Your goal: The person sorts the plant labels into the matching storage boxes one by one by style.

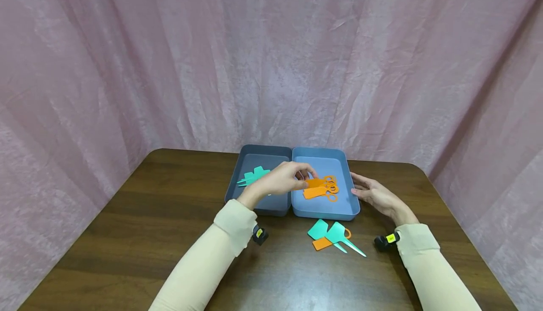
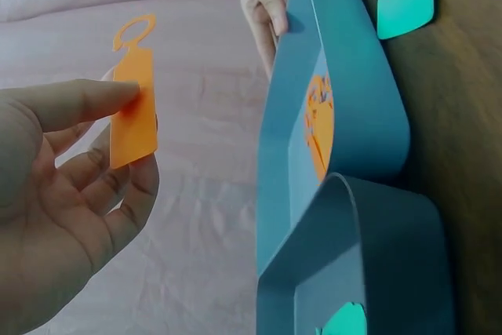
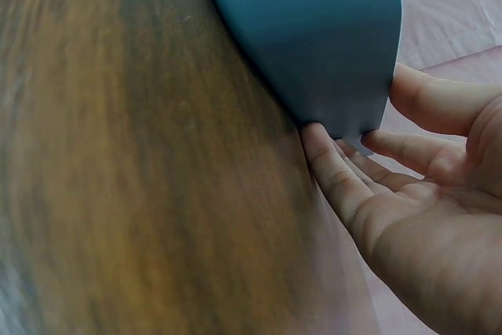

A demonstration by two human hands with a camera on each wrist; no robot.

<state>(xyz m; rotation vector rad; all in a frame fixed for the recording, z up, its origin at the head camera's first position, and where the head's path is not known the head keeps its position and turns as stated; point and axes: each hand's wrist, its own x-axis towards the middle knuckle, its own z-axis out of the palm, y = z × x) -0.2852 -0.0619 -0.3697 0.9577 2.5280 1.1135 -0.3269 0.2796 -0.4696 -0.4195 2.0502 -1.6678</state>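
My left hand (image 1: 281,179) is over the light blue tray (image 1: 323,159). In the left wrist view, its thumb and fingers pinch a flat orange tag (image 2: 135,127) with a ring at its top, held upright. Several orange ring tags (image 1: 316,192) lie overlapping on that tray's floor. My right hand (image 1: 377,198) is at the tray's right side; in the right wrist view its fingertips touch the outer wall (image 3: 329,45), with the thumb near the rim. Several green pointed plant labels (image 1: 254,175) lie in the dark grey-blue tray (image 1: 265,150), partly hidden by my left hand.
In front of the light blue tray, two green pointed labels (image 1: 337,232) lie across an orange tag (image 1: 322,243) on the wooden table (image 1: 169,235). The trays stand side by side near the back edge. A pink curtain (image 1: 271,66) hangs behind.
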